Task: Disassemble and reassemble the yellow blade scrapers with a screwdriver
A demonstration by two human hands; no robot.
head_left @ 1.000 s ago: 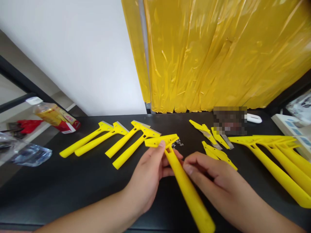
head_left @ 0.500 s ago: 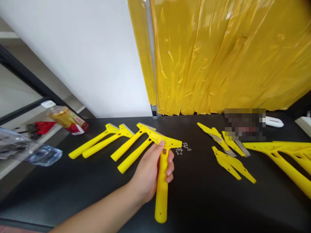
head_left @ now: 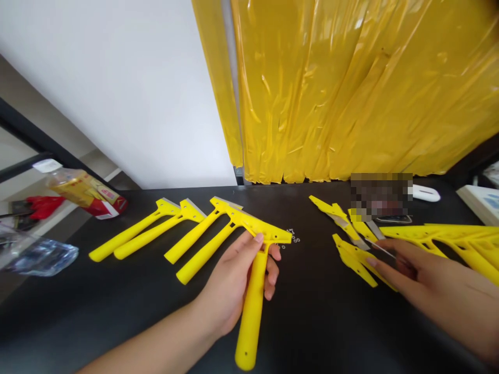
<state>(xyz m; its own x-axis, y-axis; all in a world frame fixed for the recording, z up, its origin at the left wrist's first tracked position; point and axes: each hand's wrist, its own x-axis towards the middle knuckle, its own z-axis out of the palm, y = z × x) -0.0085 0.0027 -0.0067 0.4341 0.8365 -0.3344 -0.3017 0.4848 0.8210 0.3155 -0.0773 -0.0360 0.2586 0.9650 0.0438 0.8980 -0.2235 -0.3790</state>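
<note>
My left hand is closed round a yellow scraper handle, thumb just below its wide head and the butt end pointing toward me. At the right, my right hand has thumb and fingers about a thin metal strip, seen nearly edge-on; its exact kind is unclear. Beneath and beside these fingers lie loose yellow head plates. A flat grey blade rests just beyond. Small metal nuts or washers are scattered behind the held scraper's head, partly hidden by it.
Several yellow scrapers with blades lie in a row at the left. More yellow handles are piled at the right. A drink bottle leans at the far left, above a clear plastic packet. A white object sits at the back.
My right hand has come in from the right to the loose plates and blades. The view has shifted slightly, and my left hand still grips the scraper handle.
</note>
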